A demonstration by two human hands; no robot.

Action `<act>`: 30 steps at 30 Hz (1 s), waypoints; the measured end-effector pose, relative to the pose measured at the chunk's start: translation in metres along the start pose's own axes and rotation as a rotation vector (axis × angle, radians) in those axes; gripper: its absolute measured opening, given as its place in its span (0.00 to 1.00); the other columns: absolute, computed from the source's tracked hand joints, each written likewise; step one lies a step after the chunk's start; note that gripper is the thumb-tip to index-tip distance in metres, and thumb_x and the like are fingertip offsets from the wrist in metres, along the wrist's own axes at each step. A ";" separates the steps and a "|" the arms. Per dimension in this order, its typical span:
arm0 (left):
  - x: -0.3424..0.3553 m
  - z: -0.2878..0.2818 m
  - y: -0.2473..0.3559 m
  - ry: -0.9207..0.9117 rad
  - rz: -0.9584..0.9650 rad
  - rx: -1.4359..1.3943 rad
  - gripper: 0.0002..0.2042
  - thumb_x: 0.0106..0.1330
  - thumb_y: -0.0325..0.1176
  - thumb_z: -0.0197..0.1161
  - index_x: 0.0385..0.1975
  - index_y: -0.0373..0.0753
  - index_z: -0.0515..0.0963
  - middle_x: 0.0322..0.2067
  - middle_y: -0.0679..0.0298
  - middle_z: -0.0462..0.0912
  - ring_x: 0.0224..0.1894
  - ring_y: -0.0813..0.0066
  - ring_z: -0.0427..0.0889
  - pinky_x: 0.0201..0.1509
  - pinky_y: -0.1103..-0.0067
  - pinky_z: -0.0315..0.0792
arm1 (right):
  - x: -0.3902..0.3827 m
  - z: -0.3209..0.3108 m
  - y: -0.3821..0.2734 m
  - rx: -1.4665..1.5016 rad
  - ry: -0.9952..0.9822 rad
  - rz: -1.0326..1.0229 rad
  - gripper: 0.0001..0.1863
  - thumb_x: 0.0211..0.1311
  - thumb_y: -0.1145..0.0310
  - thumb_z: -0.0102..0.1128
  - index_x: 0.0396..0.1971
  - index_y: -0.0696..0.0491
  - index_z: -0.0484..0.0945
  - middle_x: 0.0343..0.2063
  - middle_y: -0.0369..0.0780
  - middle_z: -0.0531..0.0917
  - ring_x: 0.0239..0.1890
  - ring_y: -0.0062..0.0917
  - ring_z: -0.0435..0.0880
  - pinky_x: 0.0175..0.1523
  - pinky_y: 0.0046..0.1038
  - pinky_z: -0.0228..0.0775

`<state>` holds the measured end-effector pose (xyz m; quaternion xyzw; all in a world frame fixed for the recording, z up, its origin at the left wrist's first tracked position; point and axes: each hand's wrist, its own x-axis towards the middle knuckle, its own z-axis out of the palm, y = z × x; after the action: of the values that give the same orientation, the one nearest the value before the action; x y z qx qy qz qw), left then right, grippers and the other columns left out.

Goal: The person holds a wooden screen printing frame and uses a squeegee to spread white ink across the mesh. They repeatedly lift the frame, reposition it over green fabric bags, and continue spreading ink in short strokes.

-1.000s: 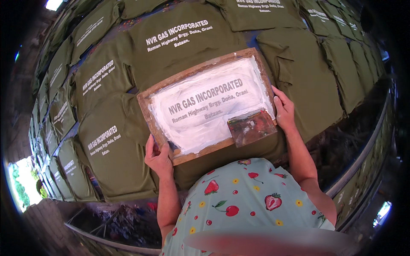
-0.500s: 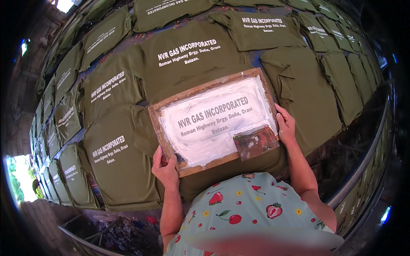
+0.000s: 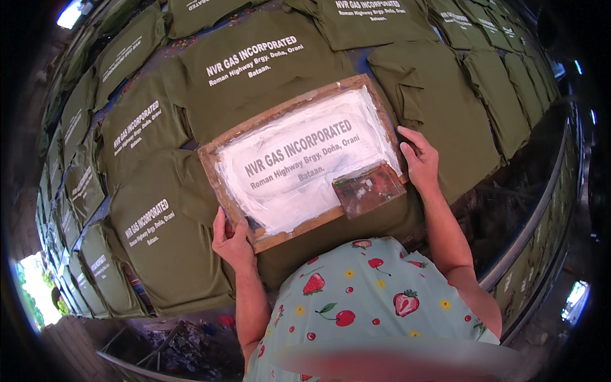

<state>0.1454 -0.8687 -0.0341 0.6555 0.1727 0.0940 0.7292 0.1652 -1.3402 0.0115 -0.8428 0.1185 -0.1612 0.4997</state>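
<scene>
A wooden-framed printing screen (image 3: 283,115) lies tilted a little over an olive-green shirt, its mesh (image 3: 280,207) smeared white around grey reversed-out lettering. A dark, paint-stained flat piece (image 3: 369,191) sits on its lower right corner. My left hand (image 3: 234,239) grips the lower left side of the frame, thumb near the edge and fingers along the outside. My right hand (image 3: 420,162) is at the right side with fingers curled toward the edge; their exact contact is hard to make out. My apron (image 3: 363,299) with fruit pattern is just below the screen.
Rows of olive-green shirts (image 3: 445,114), many printed with white lettering, cover the wide curved surface around the screen. A metal rail (image 3: 534,229) runs along the right. Dark metal framework (image 3: 146,353) shows below at the lower left, near a bright opening (image 3: 32,290) at the far left.
The whole view has shifted down and back up over the last second. The screen and both my hands stay in nearly the same place among the shirts, at most slightly further left.
</scene>
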 end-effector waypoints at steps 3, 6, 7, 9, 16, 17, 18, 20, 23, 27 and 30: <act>-0.001 0.001 0.002 0.003 -0.020 -0.011 0.32 0.64 0.08 0.66 0.71 0.26 0.76 0.65 0.55 0.83 0.62 0.70 0.85 0.68 0.74 0.79 | -0.018 -0.022 -0.050 -0.159 -0.306 -0.423 0.21 0.64 0.78 0.69 0.57 0.57 0.87 0.59 0.46 0.88 0.65 0.43 0.85 0.72 0.41 0.74; -0.001 0.002 0.003 0.004 -0.007 -0.020 0.31 0.64 0.08 0.66 0.71 0.25 0.76 0.65 0.55 0.84 0.61 0.70 0.86 0.68 0.75 0.79 | -0.036 -0.019 -0.087 -0.426 -0.632 -0.615 0.22 0.60 0.78 0.70 0.56 0.55 0.87 0.56 0.45 0.88 0.64 0.44 0.84 0.70 0.43 0.76; 0.000 0.003 0.002 0.008 0.016 -0.017 0.31 0.64 0.08 0.67 0.71 0.25 0.76 0.65 0.55 0.84 0.61 0.70 0.86 0.68 0.75 0.79 | -0.038 -0.016 -0.095 -0.459 -0.611 -0.624 0.23 0.58 0.78 0.70 0.56 0.54 0.87 0.55 0.44 0.88 0.63 0.44 0.85 0.69 0.44 0.77; 0.000 0.002 0.001 0.015 0.026 -0.038 0.31 0.63 0.09 0.68 0.70 0.25 0.77 0.65 0.55 0.83 0.60 0.71 0.86 0.67 0.75 0.79 | -0.033 -0.012 -0.102 -0.578 -0.601 -0.687 0.23 0.57 0.79 0.69 0.55 0.53 0.87 0.53 0.43 0.88 0.60 0.45 0.85 0.66 0.45 0.78; 0.000 0.004 -0.003 0.034 0.038 -0.027 0.29 0.64 0.11 0.69 0.69 0.25 0.79 0.63 0.56 0.83 0.59 0.72 0.86 0.65 0.76 0.80 | -0.028 0.020 -0.119 -0.539 -0.536 -0.540 0.22 0.58 0.84 0.64 0.53 0.54 0.87 0.49 0.46 0.90 0.54 0.46 0.88 0.61 0.45 0.80; 0.000 0.004 -0.003 0.035 0.038 -0.007 0.29 0.64 0.11 0.69 0.69 0.25 0.79 0.63 0.56 0.83 0.58 0.72 0.87 0.65 0.76 0.80 | -0.030 0.027 -0.123 -0.552 -0.545 -0.542 0.22 0.58 0.84 0.63 0.53 0.55 0.87 0.48 0.47 0.90 0.54 0.47 0.88 0.60 0.45 0.80; 0.000 0.005 -0.002 0.037 0.040 0.013 0.29 0.64 0.12 0.69 0.69 0.25 0.79 0.63 0.56 0.83 0.58 0.72 0.87 0.65 0.76 0.80 | -0.031 0.034 -0.128 -0.559 -0.556 -0.550 0.22 0.58 0.84 0.62 0.52 0.55 0.87 0.47 0.47 0.90 0.53 0.47 0.88 0.59 0.46 0.80; 0.002 0.006 -0.002 0.027 0.059 -0.007 0.29 0.65 0.12 0.69 0.68 0.24 0.79 0.63 0.56 0.83 0.57 0.72 0.87 0.64 0.77 0.81 | -0.026 0.042 -0.139 -0.551 -0.660 -0.581 0.21 0.58 0.84 0.61 0.52 0.56 0.86 0.47 0.48 0.90 0.52 0.48 0.87 0.59 0.47 0.80; 0.001 0.008 -0.003 0.027 0.081 -0.038 0.29 0.65 0.13 0.68 0.69 0.21 0.76 0.62 0.52 0.85 0.58 0.70 0.87 0.67 0.75 0.79 | -0.008 0.062 -0.153 -0.545 -0.813 -0.602 0.21 0.59 0.83 0.61 0.53 0.57 0.86 0.47 0.48 0.90 0.52 0.49 0.87 0.59 0.47 0.80; -0.001 0.009 -0.006 0.045 0.116 0.057 0.28 0.66 0.15 0.69 0.69 0.22 0.77 0.60 0.51 0.87 0.57 0.70 0.88 0.64 0.74 0.81 | 0.015 0.115 -0.165 -0.499 -0.824 -0.691 0.19 0.64 0.81 0.62 0.53 0.55 0.87 0.46 0.48 0.91 0.52 0.49 0.88 0.58 0.47 0.81; -0.001 0.006 -0.009 0.072 0.245 0.284 0.25 0.67 0.17 0.70 0.66 0.28 0.81 0.57 0.54 0.88 0.53 0.71 0.87 0.55 0.76 0.83 | 0.031 0.153 -0.173 -0.512 -0.767 -0.716 0.19 0.64 0.81 0.62 0.53 0.53 0.88 0.48 0.48 0.91 0.53 0.47 0.88 0.57 0.47 0.82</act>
<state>0.1461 -0.8754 -0.0421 0.7641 0.1293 0.1800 0.6058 0.2596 -1.1470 0.0997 -0.9225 -0.3277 0.0303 0.2016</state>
